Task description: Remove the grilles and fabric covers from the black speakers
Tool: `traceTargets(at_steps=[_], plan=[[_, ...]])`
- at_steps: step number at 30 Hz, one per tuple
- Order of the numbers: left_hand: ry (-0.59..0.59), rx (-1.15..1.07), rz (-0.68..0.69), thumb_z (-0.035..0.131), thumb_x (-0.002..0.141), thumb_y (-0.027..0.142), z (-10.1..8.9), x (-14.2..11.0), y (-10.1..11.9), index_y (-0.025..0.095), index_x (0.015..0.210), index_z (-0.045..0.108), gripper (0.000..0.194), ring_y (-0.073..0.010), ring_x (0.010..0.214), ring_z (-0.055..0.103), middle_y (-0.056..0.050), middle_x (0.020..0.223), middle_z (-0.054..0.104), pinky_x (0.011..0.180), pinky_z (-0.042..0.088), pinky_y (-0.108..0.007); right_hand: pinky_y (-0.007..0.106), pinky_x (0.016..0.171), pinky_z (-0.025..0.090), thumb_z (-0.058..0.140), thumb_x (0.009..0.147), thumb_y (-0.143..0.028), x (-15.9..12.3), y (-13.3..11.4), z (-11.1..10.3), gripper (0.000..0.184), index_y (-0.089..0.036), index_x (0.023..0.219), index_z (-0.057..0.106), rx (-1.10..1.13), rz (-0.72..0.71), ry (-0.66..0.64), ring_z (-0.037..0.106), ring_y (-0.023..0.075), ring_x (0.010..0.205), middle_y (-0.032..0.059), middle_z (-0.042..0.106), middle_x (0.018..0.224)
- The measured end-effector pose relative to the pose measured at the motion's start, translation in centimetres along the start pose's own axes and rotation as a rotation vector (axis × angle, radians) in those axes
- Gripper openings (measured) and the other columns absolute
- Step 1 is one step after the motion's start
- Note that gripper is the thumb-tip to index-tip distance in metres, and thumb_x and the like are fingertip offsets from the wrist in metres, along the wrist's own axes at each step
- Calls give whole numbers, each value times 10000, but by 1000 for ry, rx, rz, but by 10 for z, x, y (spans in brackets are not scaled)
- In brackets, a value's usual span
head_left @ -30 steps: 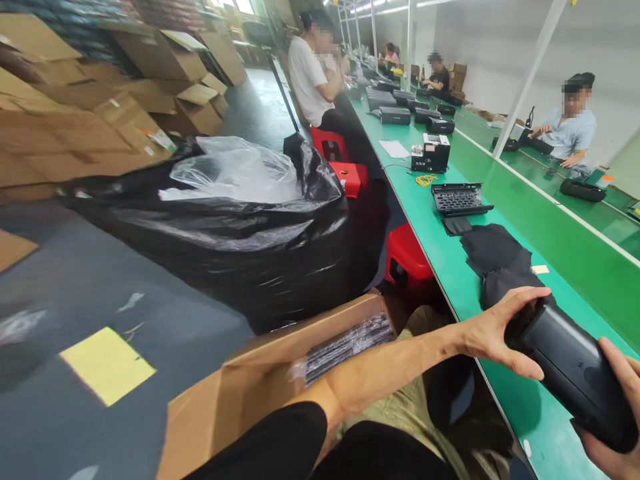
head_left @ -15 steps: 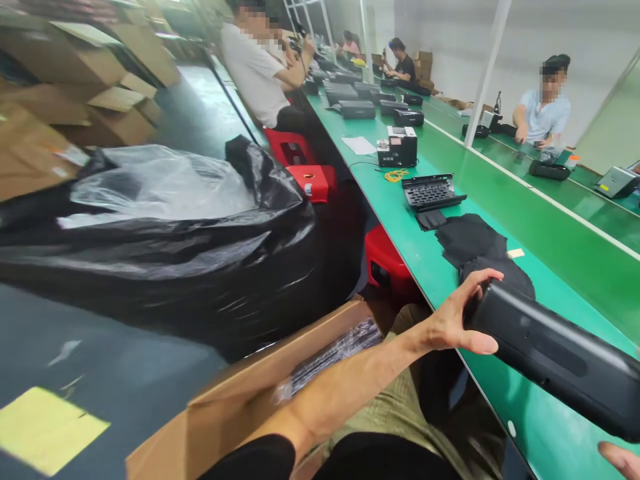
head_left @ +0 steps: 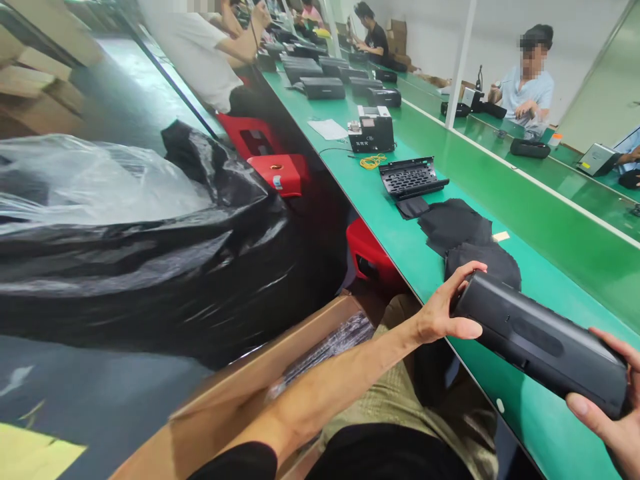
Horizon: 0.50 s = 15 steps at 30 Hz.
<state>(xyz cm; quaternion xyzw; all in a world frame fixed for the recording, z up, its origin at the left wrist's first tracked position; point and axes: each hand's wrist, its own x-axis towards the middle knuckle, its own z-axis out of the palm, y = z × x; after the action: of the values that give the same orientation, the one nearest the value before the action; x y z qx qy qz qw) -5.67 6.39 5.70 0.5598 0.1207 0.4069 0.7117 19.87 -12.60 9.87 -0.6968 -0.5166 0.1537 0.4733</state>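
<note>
A long black casing with rounded edges, like a portable speaker housing, is held tilted above the green bench. My left hand grips its near-left end, thumb below and fingers over the top. Around its right end my right hand is closed, partly cut off by the frame edge. Black cloth pieces lie on the bench just beyond the casing. Farther along sits a black perforated grille shell.
An open carton with plastic-wrapped parts stands by my legs. Left of it bulges a large black bag. Red stools line the bench. A small black machine and more black casings stand farther up. Several people work nearby.
My right hand has come in from the lower right and taken hold of the casing's right end. The view has turned right, and my left hand keeps its grip.
</note>
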Motion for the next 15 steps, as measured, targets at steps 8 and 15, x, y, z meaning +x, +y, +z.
traceTargets(at_steps=[8, 15], plan=[[-45, 11, 73, 983, 578, 495, -12, -3, 6, 311, 1461, 536, 1007, -235, 1041, 581, -49, 1201, 604, 873, 482, -339, 433, 1054, 443, 855, 817, -748, -13, -46, 6, 965, -377, 1624, 478, 75, 152, 25, 525, 385, 1424, 20, 523, 1633], [37, 19, -73, 917, 690, 507, -1, -10, 11, 310, 1530, 478, 967, -255, 1117, 575, -58, 1261, 585, 971, 495, -380, 440, 1066, 422, 850, 786, -701, -9, -24, 9, 897, -351, 1551, 539, 138, 305, 7, 563, 386, 1322, 33, 579, 1542]])
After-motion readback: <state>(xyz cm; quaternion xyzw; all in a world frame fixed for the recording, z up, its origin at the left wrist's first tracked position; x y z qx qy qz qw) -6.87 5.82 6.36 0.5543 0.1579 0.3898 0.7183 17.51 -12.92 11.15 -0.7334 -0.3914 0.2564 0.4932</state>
